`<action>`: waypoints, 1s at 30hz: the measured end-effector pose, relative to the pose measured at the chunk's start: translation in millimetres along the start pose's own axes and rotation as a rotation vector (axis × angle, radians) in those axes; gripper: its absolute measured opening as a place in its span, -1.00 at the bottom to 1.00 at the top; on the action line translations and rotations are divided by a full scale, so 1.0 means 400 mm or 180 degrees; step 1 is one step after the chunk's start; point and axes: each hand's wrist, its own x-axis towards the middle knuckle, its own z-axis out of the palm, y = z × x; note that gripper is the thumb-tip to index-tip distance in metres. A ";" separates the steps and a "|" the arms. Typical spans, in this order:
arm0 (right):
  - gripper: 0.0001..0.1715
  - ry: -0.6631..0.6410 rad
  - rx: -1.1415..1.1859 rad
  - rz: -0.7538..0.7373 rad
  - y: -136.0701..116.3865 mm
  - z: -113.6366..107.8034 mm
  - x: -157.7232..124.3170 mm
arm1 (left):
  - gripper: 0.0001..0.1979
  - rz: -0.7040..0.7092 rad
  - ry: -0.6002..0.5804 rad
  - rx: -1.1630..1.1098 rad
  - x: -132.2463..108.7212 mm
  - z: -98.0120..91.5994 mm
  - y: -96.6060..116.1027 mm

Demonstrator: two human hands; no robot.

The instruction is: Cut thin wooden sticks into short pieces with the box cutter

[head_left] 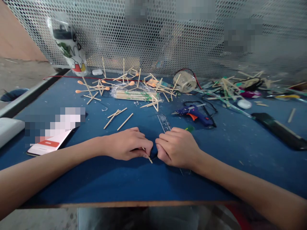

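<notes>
My left hand [129, 143] and my right hand [176, 147] rest side by side on the blue table [115, 179], knuckles up and fingers curled. A short wooden stick [149, 159] pokes out from under the left fingertips, pinched there. The right fingers are closed and pressed down next to that stick, over a clear ruler [164, 122] that runs under the hand. What the right fingers hold is hidden.
Loose sticks [118, 117] lie just beyond the hands. Farther back are a bag of sticks [133, 94], glued stick shapes [96, 88], a blue glue gun [195, 113], a plastic cup [185, 81], a phone [51, 142] at left, and a mesh screen [155, 38].
</notes>
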 end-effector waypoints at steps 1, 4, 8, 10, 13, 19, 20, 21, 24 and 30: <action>-0.58 0.0014 -0.0047 0.0008 -0.002 0.000 0.000 | -0.88 -0.0004 -0.0007 -0.0006 0.000 0.000 -0.001; -0.58 0.0069 -0.0103 -0.0079 -0.004 0.002 0.000 | -0.89 0.0012 -0.0017 -0.0058 0.000 0.002 -0.007; -0.59 0.0054 -0.0202 -0.0092 0.000 0.000 -0.002 | -0.88 0.0010 -0.0016 -0.0085 -0.001 0.004 -0.011; -0.59 -0.0009 -0.0102 -0.0028 0.006 -0.004 -0.003 | -0.87 -0.0016 -0.0024 -0.0092 -0.002 0.004 -0.012; -0.57 -0.0076 0.0145 0.0043 0.015 -0.007 -0.004 | -0.87 -0.0006 -0.0036 -0.0095 -0.001 0.004 -0.012; -0.59 0.0002 0.0178 -0.0064 0.008 0.003 -0.001 | -0.87 0.0008 -0.0023 -0.0028 -0.002 0.005 -0.016; -0.59 0.0002 0.0183 -0.0075 0.008 0.005 -0.001 | -0.87 0.0011 -0.0023 -0.0032 -0.002 0.005 -0.017; -0.58 0.0001 0.0193 -0.0083 0.009 0.006 -0.001 | -0.88 0.0015 -0.0021 -0.0045 -0.002 0.006 -0.018; -0.58 0.0009 0.0204 -0.0074 0.016 0.008 -0.003 | -0.88 0.0038 -0.0010 -0.0091 -0.003 0.007 -0.019; -0.58 0.0023 0.0161 -0.0088 0.015 0.008 -0.001 | -0.88 0.0033 -0.0006 -0.0045 -0.003 0.007 -0.018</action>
